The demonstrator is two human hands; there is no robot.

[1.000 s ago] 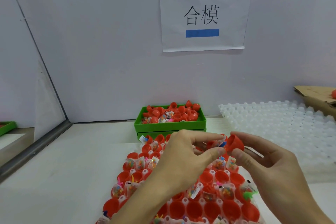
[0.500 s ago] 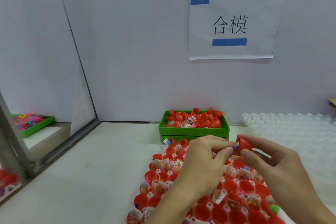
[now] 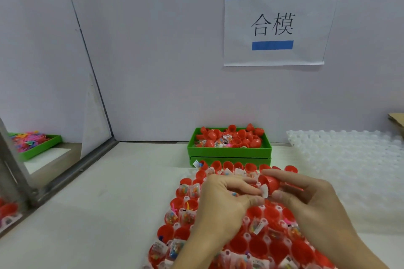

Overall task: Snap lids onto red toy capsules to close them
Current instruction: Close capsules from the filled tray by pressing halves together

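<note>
While both hands (image 3: 269,199) pinch capsule (image 3: 270,184), green bin (image 3: 229,152) beyond

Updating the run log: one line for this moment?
left hand: pinches toy packet | right hand: grips red capsule half | above capsule tray | capsule: not closed

A paper sign (image 3: 275,26) with blue tape hangs on the wall above the white worktop (image 3: 113,203), beside an empty clear tray (image 3: 349,155) at right.
</note>
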